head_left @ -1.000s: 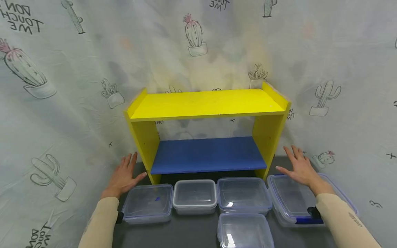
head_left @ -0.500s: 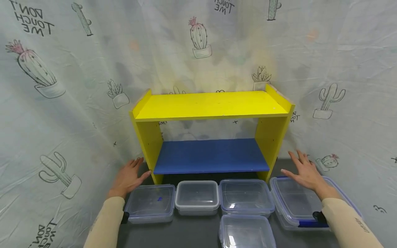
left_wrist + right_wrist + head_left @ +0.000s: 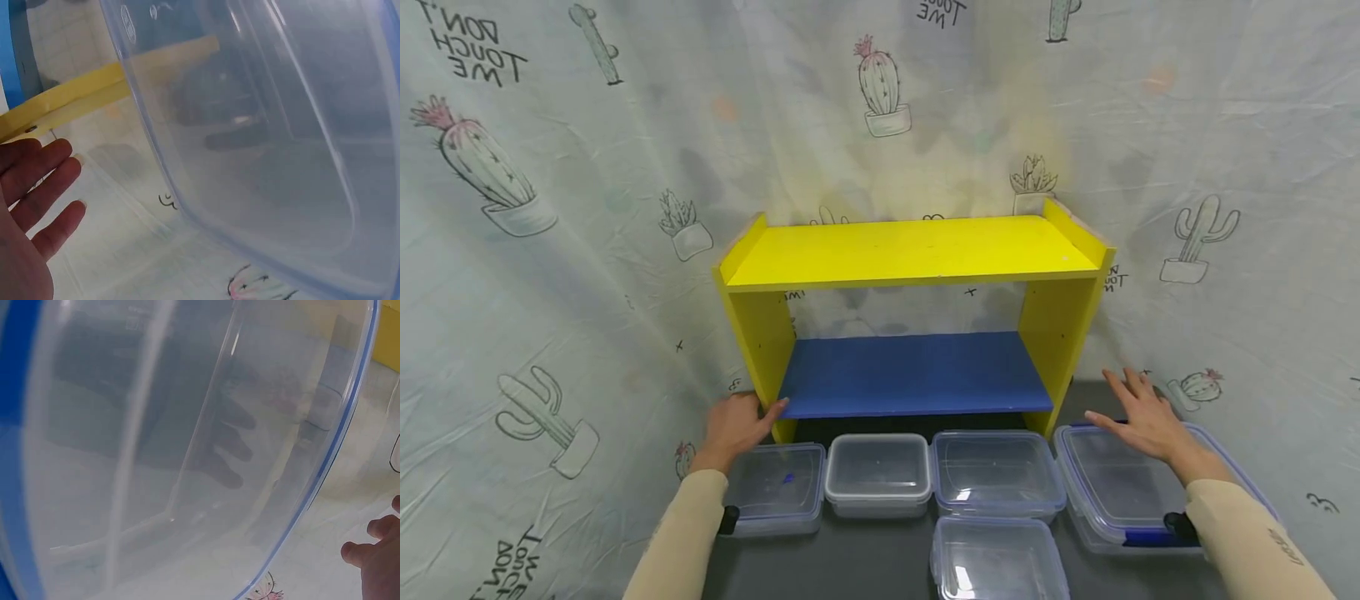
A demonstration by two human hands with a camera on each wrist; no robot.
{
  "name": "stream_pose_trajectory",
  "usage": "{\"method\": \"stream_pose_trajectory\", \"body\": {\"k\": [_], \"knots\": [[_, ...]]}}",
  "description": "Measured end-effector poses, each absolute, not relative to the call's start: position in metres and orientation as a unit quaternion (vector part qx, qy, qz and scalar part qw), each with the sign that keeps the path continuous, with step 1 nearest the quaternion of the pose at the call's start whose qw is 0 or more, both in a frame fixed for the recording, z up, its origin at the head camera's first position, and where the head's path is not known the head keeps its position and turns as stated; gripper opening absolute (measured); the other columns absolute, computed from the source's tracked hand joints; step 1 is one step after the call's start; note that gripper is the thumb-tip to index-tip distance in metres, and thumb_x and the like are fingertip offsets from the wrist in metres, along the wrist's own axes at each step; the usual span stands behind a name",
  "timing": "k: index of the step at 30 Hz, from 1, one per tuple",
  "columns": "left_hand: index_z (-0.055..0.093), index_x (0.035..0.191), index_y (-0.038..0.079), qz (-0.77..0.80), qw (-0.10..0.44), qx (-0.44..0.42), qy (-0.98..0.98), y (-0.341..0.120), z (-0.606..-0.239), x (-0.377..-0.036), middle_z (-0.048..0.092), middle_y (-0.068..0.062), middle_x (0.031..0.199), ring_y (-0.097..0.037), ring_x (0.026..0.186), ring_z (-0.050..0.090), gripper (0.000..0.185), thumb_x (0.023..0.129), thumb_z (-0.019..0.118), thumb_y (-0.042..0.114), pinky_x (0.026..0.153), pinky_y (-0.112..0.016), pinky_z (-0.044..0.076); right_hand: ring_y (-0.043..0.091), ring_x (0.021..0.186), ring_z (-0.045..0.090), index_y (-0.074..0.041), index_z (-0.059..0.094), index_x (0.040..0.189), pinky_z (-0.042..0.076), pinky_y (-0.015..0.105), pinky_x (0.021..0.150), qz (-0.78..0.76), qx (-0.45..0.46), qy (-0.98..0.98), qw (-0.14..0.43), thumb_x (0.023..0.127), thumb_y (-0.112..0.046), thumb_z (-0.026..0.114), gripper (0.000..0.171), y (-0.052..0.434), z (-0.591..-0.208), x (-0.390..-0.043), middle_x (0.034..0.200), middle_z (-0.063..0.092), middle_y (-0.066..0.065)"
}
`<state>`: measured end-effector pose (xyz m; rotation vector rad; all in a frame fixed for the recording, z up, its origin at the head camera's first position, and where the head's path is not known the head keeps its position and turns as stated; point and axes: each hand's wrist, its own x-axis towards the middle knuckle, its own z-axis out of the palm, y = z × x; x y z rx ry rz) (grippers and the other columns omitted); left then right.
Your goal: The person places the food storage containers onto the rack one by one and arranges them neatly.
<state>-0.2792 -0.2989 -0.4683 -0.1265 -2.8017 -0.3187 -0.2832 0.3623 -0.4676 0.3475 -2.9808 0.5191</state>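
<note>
A small shelf unit with yellow sides, a yellow top board [image 3: 910, 250] and a blue lower board [image 3: 913, 375] stands against the back. My left hand [image 3: 735, 425] is at its left side panel, thumb across the panel's front edge near the blue board. In the left wrist view, the fingers [image 3: 47, 181] are loosely bent beside a yellow edge; firm contact cannot be made out. My right hand [image 3: 1146, 421] hovers with spread fingers over a large clear lidded food container [image 3: 1120, 479], right of the shelf unit, holding nothing.
In front of the shelf unit stand a blue-rimmed container [image 3: 778, 483], a white-rimmed one [image 3: 878, 471] and another blue-rimmed one [image 3: 997, 471]. A further container [image 3: 1000, 558] sits nearer me on the dark tabletop [image 3: 842, 567]. Cactus-printed cloth [image 3: 625, 167] hangs behind.
My left hand has moved right, from beside the shelf unit to its left panel, and its fingers have bent. The right hand stays nearly in place. The containers have not moved.
</note>
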Motion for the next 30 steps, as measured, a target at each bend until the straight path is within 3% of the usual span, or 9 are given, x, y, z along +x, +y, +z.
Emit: {"method": "stream_pose_trajectory", "body": {"k": [11,17,20,30], "knots": [[0.052,0.063,0.01,-0.195,0.143,0.011,-0.97,-0.287,-0.481,-0.28,0.048,-0.001,0.051,-0.015,0.042,0.043,0.045,0.095,0.059,0.041,0.041,-0.028,0.032,0.068,0.131,0.014,0.005,0.022,0.15,0.017,0.081,0.094,0.145,0.094,-0.985,0.0,0.092,-0.06,0.052,0.093,0.372,-0.473,-0.275,0.148,0.017,0.043],[0.052,0.067,0.007,-0.241,0.179,0.021,-0.954,-0.282,-0.488,-0.276,0.047,-0.002,0.053,-0.015,0.044,0.042,0.037,0.094,0.061,0.031,0.042,-0.028,0.032,0.061,0.116,0.044,0.011,0.045,0.135,0.039,0.068,0.089,0.114,0.11,-0.987,0.005,0.088,-0.047,0.066,0.078,0.377,-0.472,-0.273,0.131,0.046,0.042],[0.052,0.067,0.007,-0.256,0.183,0.036,-0.948,-0.278,-0.492,-0.274,0.047,-0.002,0.053,-0.015,0.044,0.043,0.037,0.096,0.059,0.03,0.042,-0.028,0.032,0.057,0.105,0.054,0.012,0.05,0.13,0.045,0.063,0.083,0.109,0.102,-0.989,0.009,0.087,-0.041,0.069,0.07,0.383,-0.47,-0.274,0.121,0.055,0.04],[0.052,0.065,0.006,-0.274,0.184,0.067,-0.942,-0.276,-0.497,-0.276,0.049,-0.004,0.053,-0.016,0.044,0.043,0.043,0.098,0.054,0.033,0.041,-0.029,0.032,0.063,0.114,0.044,0.014,0.048,0.129,0.037,0.069,0.091,0.097,0.093,-0.99,-0.053,0.093,-0.044,0.059,0.069,0.403,-0.472,-0.27,0.126,0.048,0.043]]}}
